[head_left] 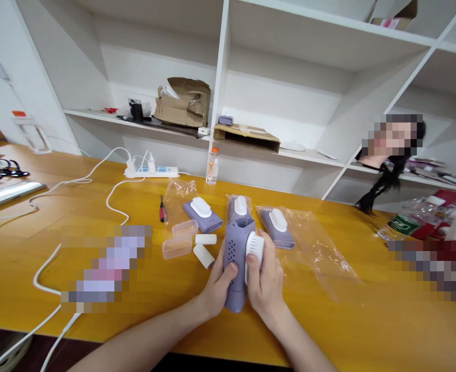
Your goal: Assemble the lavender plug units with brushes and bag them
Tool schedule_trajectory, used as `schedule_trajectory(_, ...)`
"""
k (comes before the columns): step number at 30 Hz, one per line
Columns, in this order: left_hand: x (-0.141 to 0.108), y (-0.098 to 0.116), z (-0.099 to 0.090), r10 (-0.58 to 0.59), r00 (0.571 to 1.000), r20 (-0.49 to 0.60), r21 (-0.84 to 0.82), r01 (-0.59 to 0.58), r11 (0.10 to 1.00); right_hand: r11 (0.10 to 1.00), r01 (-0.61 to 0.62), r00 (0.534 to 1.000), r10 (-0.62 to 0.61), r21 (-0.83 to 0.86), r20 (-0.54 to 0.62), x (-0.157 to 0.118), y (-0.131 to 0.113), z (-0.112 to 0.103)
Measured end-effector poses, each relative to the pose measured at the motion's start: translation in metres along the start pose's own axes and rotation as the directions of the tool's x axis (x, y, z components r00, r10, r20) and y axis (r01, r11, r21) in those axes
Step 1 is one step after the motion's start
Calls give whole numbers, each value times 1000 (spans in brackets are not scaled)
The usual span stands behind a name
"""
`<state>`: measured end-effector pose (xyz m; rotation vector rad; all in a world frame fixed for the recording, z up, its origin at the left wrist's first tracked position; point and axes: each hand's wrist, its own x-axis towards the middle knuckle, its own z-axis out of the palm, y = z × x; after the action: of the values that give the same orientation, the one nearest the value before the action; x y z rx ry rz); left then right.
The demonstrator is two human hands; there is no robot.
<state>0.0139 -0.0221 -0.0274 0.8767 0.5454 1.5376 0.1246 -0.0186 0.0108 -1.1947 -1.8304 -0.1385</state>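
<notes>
A purple device (234,289) with rows of small dark holes stands upright between my two hands, over the wooden table. My left hand (217,284) grips its left side, the thumb lying across the front. A white brush piece (256,244) sits against the device's right side, and my right hand (266,281) holds it there with thumb and fingers. Behind are three purple items with white oval parts: one on the left (202,216), one in the middle (239,205) and one on the right (277,227).
Two clear plastic trays (177,247), white cylinders (203,256) and a red-black screwdriver (162,209) lie left of the device. Plastic bags (321,248) spread rightward. A power strip (154,172), cables, a small bottle (212,168) and a blurred-out device (107,268) are farther left.
</notes>
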Motion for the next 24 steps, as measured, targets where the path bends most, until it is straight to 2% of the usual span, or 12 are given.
schedule_trajectory(6,-1,-2,7,72,997,30,164,-76,983,1000,-25,1000,25,10,8,5,3,-2)
schedule_trajectory(9,-4,-6,6,67,996,58,244,-79,967,999,-23,1000,23,22,8,5,3,-4)
schedule_trajectory(14,-5,-7,9,36,999,33,226,-42,973,996,-85,995,84,14,48,9,2,-5)
schedule_trajectory(17,2,-2,13,24,999,-33,130,-19,991,990,-141,987,140,19,78,17,2,-3)
schedule_trajectory(20,16,11,11,-70,992,-103,-100,59,993,974,-158,985,144,160,94,26,6,-2)
schedule_trajectory(22,28,25,6,-158,963,-216,-234,106,966,945,-195,980,182,261,74,31,10,-1)
schedule_trajectory(24,38,41,1,-186,917,-354,-337,61,940,932,-249,968,236,264,80,31,12,4)
